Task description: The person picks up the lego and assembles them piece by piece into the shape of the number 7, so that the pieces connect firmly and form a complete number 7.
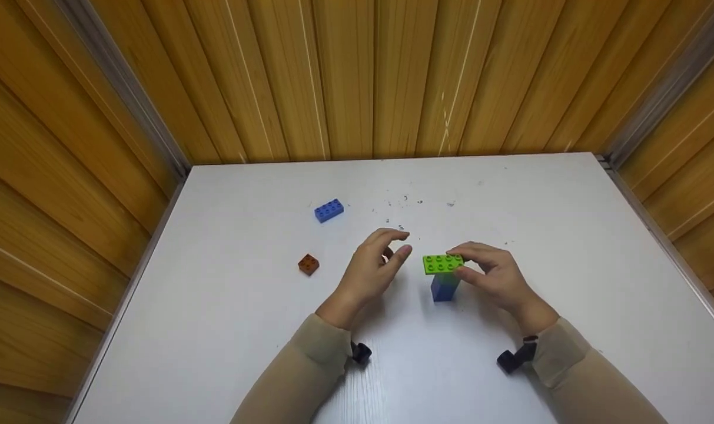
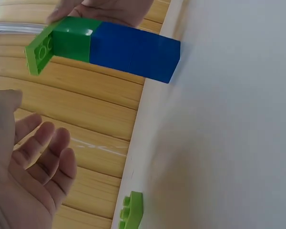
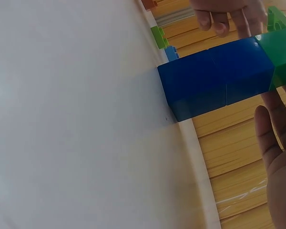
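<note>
A tower of toy building bricks stands upright on the table, with two blue bricks (image 3: 217,76) at its base. A green brick (image 2: 72,39) sits above them, topped by a flat light-green brick (image 1: 442,264) that juts out to the left. My right hand (image 1: 495,277) pinches the right end of the light-green brick between thumb and forefinger. Left of the tower, my left hand (image 1: 371,262) hovers apart from it, fingers loosely bent and holding nothing. Part of the tower's right side is hidden by the right hand in the head view.
On the white table (image 1: 215,330) lie a blue brick (image 1: 329,210) at the back and a brown brick (image 1: 308,264) left of my left hand. Another light-green brick (image 2: 131,211) shows in the left wrist view. Wood-patterned walls (image 1: 345,76) enclose the back and sides.
</note>
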`<state>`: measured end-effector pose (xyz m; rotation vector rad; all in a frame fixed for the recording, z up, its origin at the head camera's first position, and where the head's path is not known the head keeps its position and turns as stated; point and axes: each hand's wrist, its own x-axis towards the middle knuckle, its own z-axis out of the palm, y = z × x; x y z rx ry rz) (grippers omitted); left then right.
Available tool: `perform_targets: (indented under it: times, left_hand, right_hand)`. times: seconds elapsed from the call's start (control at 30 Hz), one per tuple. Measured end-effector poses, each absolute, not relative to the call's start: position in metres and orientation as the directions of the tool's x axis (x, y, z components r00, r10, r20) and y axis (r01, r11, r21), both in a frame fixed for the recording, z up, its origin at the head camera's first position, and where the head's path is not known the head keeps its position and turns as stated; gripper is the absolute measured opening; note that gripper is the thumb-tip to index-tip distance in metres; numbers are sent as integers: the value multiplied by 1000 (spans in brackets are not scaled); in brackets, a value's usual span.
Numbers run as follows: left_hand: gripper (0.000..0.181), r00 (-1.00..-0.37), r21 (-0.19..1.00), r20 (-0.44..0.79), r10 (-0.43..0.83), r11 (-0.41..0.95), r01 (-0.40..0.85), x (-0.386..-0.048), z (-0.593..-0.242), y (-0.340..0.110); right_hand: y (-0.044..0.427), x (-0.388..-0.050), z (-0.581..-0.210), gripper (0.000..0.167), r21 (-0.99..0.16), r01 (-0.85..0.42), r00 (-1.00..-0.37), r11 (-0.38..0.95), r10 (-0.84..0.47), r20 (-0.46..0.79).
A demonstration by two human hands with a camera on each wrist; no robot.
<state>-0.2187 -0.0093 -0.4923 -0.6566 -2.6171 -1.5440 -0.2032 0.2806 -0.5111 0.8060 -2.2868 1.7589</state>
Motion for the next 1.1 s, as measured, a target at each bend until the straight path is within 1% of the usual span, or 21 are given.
perform_targets:
  times: [0.13, 0.3, 0.43, 0.53, 0.63, 0.73, 0.9, 1.0, 1.1]
  left_hand:
    - [41, -946, 848, 174, 273, 447, 284, -228, -499, -18]
    - [49, -985, 855, 45, 168, 503, 125, -237, -508, -27]
    - [56, -992, 801, -74, 99, 598, 0, -238, -507, -31]
    - [58, -989, 747, -129, 71, 663, -50, -236, -504, -33]
    - [53, -985, 721, -160, 61, 689, -74, -234, -503, -34]
    - [41, -983, 707, -172, 60, 703, -81, -233, -503, -35]
    - [24, -986, 698, -155, 69, 714, -60, -232, -503, -35]
    - [22, -987, 708, -142, 75, 705, -49, -231, -500, -36]
    - [27, -988, 726, -129, 83, 687, -37, -229, -495, -35]
  right_hand:
    - [281, -204, -512, 34, -854, -488, -851, 181, -317, 419]
    - [281, -206, -512, 35, -842, -507, -840, 183, -324, 435]
    - [282, -207, -513, 36, -839, -516, -834, 173, -326, 445]
    - [283, -207, -513, 37, -840, -519, -831, 160, -325, 451]
    - [283, -208, -513, 37, -847, -511, -833, 148, -328, 445]
    - [283, -207, -513, 36, -854, -499, -839, 149, -331, 432]
    - [282, -205, -511, 35, -854, -489, -847, 175, -330, 417]
    - [281, -204, -511, 35, -856, -485, -849, 180, -331, 412]
    - [282, -203, -512, 34, -855, -488, -847, 175, -333, 415]
